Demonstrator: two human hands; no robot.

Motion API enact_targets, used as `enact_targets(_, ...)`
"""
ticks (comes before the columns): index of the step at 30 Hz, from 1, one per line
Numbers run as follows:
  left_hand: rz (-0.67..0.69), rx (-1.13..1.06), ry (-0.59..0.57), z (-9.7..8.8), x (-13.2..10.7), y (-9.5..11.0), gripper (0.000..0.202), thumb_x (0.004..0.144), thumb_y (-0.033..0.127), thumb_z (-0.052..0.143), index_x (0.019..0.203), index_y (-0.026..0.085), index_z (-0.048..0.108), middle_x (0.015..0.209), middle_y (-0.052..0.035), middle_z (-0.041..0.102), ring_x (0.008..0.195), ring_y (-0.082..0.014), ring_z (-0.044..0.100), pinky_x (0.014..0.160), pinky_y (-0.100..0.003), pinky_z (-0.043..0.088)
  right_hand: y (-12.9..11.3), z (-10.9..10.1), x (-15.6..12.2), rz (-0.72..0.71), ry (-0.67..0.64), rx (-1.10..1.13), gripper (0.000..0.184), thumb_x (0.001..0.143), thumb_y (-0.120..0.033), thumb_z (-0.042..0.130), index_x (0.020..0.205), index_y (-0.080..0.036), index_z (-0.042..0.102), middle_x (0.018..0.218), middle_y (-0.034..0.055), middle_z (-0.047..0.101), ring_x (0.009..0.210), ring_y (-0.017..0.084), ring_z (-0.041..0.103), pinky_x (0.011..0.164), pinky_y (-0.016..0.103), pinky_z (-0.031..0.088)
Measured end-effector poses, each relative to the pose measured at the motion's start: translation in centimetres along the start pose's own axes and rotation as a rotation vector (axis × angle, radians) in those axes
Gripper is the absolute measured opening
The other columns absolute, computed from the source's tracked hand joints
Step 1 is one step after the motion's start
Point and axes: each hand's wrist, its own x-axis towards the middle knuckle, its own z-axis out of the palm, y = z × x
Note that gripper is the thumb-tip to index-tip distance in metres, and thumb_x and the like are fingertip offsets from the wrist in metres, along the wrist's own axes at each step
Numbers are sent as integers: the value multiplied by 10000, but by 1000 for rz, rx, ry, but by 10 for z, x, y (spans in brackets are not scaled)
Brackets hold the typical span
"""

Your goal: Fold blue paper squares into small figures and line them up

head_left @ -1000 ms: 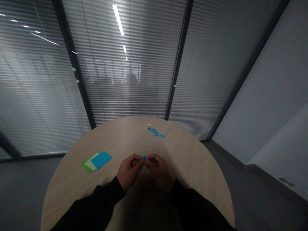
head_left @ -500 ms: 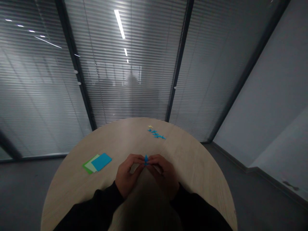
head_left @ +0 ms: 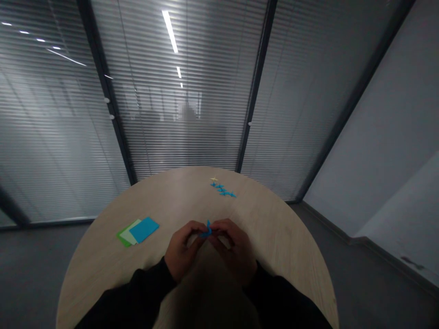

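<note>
1. Pinching a small folded blue paper figure (head_left: 206, 231) at its edges, the left hand (head_left: 181, 252) and right hand (head_left: 233, 252) curl nearly closed above the table (head_left: 274, 237); squeezing too hard could crumple it, and a slack grip could drop it.
2. Blue and green paper sheets (head_left: 144, 230) lie stacked left.
3. Tiny blue folded figures (head_left: 222, 189) lie in a far row.

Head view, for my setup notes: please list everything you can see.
round wooden table: 1, pale wood, centre of view
paper sheets: 3, stacked and fanned on the table's left; blue on top, pale green, green
small folded blue paper figures: several, exact count unclear, in a row at the far side of the table
folded pale yellow paper figure: 1, at the row's far end
folded blue paper piece: 1, blue, between the hands
slatted blinds: grey, behind the table
left hand: 1, pinching the piece
right hand: 1, pinching the piece
</note>
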Motion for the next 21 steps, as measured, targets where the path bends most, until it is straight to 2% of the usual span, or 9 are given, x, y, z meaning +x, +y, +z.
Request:
enact_targets(3,-75,-33,-1,0,2,1,128,909,297,633,968,194,680,932,-54,714,888,-195,658,827,-327,496,1,-1,1,4,2,-28,155,907,-277,667,1058,-243,671,970,39,667,816,159,671,737,288,555)
enact_targets(6,-233,-223,30,2,3,2,200,888,373,663,939,180,674,850,-38,696,797,-176,637,766,-311,497,4,-1,1,-6,-2,-49,193,917,-296,661,1102,-243,674,962,42,657,811,159,654,739,291,552)
enact_targets(9,-339,-415,-23,6,3,0,283,843,435,714,920,166,671,796,-22,661,743,-159,607,737,-302,490,8,0,1,15,23,-39,210,929,-302,634,1127,-241,675,1013,60,632,862,170,643,748,295,554)
enact_targets(13,-394,-519,-76,9,1,-3,310,832,457,726,911,162,669,776,-9,617,709,-141,569,710,-290,467,14,0,2,108,8,37,156,916,-317,622,1026,-232,690,1086,76,613,942,190,645,751,295,566)
enact_targets(18,-419,-518,-90,8,2,-3,291,835,439,723,881,161,649,734,-2,595,686,-134,538,685,-276,428,13,-2,2,226,-77,32,96,889,-293,619,918,-209,656,878,26,664,749,150,638,677,267,535)
enact_targets(21,-412,-476,-96,6,3,-3,302,825,441,732,908,163,645,721,7,586,660,-128,519,658,-268,407,11,-3,3,215,-87,18,62,861,-255,621,848,-200,648,823,14,656,737,146,627,673,260,517)
